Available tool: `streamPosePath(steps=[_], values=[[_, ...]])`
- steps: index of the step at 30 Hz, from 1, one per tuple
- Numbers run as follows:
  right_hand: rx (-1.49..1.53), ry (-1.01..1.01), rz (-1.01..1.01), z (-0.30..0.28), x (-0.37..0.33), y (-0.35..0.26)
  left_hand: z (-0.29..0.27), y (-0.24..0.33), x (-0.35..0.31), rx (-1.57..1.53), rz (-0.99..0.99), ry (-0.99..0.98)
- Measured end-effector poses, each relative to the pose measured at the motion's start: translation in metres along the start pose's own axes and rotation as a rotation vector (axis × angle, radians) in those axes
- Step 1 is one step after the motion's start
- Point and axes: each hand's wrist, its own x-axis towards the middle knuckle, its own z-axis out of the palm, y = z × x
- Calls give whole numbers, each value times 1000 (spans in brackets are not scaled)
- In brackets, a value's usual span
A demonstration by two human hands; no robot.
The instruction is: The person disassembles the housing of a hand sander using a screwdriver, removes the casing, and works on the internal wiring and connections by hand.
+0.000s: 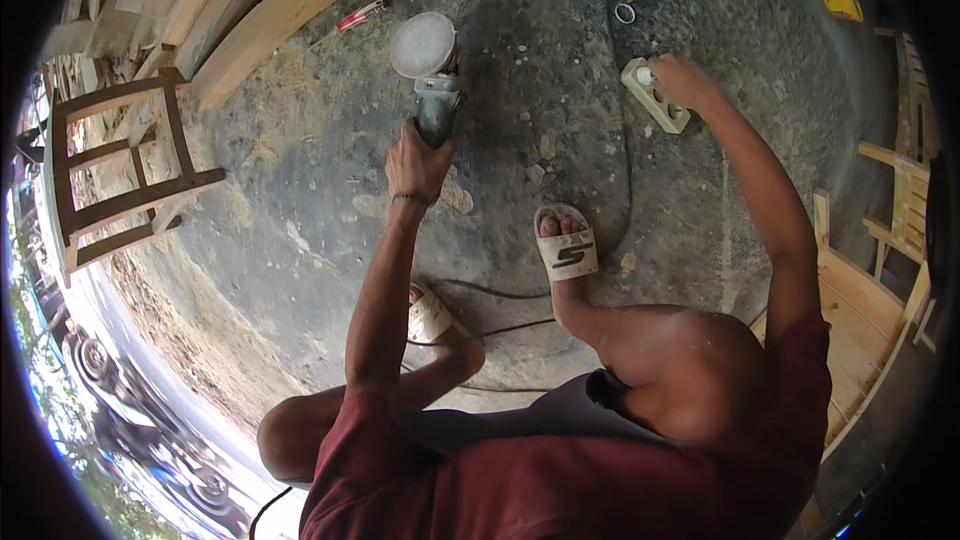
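My left hand (415,165) is wrapped round the body of an angle grinder (437,110), held out over the floor. A round, pale sanding disc (423,45) faces up at the grinder's far end. Out to the right, my right hand (680,83) grips a white plug (647,75) at the far socket of a cream power strip (660,110). My fingers partly cover the plug, and how deep it sits in the socket cannot be seen. The nearer socket holes of the strip show bare.
Wooden planks (270,25) and a wooden frame (130,155) lie at left. A red-handled cutter (360,15) and a ring (625,13) are on the concrete floor. A black cable (628,170) runs past my sandalled feet. Wooden furniture (860,310) stands at right.
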Motion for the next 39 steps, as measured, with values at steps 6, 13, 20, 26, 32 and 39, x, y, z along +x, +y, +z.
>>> streamPosePath(steps=[6,13,20,26,32,39], values=[[-49,149,-100,5,-12,-5,11,-12,-1,15,14,33],[-139,279,-69,31,2,-2,26,-13,0,87,97,125],[-139,244,-102,8,-1,-23,40,-21,-8,161,161,234],[-207,63,-193,-11,-8,-32,55,-33,-2,103,262,433],[-173,160,-175,-7,-27,-44,102,26,-56,-123,766,265],[-102,172,-88,-17,-28,-53,177,73,-37,-77,889,-106]])
